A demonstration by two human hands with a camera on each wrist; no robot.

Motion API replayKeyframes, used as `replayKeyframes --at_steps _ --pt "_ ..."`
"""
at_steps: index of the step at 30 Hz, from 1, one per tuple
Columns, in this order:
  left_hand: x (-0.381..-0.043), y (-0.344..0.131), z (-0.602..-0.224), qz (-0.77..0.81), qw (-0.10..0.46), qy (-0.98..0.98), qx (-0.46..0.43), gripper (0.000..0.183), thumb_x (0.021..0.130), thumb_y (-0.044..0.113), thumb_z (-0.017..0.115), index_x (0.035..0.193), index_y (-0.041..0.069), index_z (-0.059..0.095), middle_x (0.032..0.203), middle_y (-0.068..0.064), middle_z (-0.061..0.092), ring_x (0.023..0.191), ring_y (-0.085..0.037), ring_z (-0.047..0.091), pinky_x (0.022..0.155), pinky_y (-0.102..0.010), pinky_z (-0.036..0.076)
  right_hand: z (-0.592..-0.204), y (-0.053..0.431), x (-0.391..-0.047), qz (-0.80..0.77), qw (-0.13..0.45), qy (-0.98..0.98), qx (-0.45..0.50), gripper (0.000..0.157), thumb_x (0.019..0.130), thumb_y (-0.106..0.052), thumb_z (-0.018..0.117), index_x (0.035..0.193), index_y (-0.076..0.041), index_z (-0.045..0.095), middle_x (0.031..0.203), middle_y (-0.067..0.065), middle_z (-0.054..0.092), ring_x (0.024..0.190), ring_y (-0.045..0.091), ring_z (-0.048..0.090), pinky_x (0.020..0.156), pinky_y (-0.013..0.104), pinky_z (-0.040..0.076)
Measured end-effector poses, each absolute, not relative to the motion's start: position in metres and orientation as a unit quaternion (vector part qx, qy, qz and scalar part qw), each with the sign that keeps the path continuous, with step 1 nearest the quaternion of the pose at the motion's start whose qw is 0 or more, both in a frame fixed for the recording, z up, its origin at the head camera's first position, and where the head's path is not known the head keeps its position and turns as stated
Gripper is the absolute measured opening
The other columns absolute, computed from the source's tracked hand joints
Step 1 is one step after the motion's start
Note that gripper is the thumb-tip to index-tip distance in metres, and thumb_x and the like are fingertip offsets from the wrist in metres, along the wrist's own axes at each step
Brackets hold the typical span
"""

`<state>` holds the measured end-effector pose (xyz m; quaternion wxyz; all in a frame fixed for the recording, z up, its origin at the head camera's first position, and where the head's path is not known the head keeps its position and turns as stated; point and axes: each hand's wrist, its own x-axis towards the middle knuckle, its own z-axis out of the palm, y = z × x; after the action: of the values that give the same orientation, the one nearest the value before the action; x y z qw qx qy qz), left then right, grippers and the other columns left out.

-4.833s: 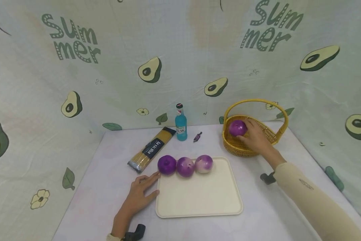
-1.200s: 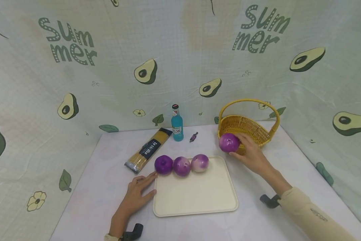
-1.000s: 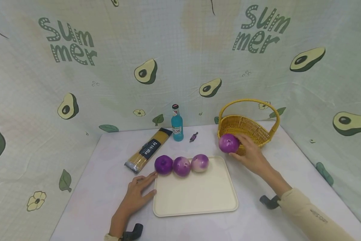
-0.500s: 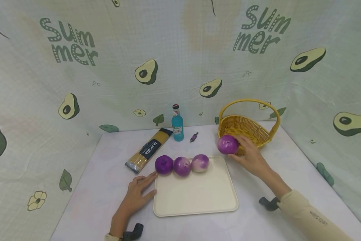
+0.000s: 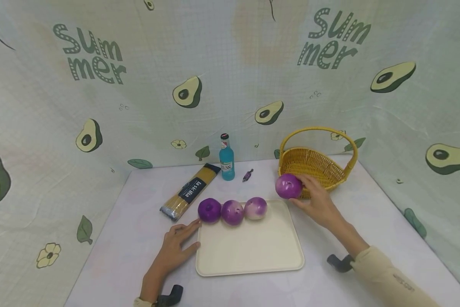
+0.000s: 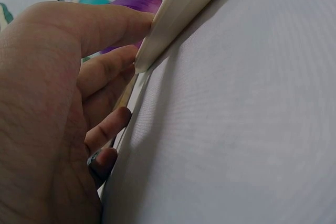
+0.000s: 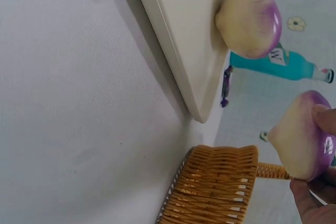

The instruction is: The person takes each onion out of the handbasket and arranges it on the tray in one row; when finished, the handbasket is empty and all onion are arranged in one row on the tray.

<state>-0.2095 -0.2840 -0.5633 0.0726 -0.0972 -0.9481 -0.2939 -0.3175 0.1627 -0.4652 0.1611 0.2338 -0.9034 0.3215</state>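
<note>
In the head view my right hand grips a purple-and-white turnip between thumb and fingers, in the air before the basket's front left side. The right wrist view shows this turnip's pale pointed underside. Three more turnips sit in a row along the back of a cream tray. My left hand lies at the tray's left edge, thumb and fingertips touching it, fingers fairly straight. In the left wrist view the fingertips meet the tray rim.
A yellow wicker basket with a tall handle stands at the back right. A blue bottle, a pack of spaghetti and a small wrapped candy are behind the tray. A printed cloth hangs behind.
My right hand has lifted the turnip out of the basket and brought it forward and left, drifting slightly further left and lower lately. My left hand stays at the tray.
</note>
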Motion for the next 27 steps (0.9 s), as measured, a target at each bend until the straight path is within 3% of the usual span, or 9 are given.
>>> replayKeyframes --at_steps 27 --pt "-0.21 -0.284 -0.564 -0.287 0.069 -0.95 -0.098 0.06 0.091 0.043 0.069 0.147 0.034 0.051 0.152 0.016 0.045 0.128 -0.021 0.041 0.102 -0.053 0.029 -0.481 0.164 -0.317 0.351 0.189 -0.89 0.222 0.075 0.077 -0.012 0.087 0.141 0.004 0.049 0.139 0.023 0.05 0.127 0.043 0.048 0.103 0.059 0.039"
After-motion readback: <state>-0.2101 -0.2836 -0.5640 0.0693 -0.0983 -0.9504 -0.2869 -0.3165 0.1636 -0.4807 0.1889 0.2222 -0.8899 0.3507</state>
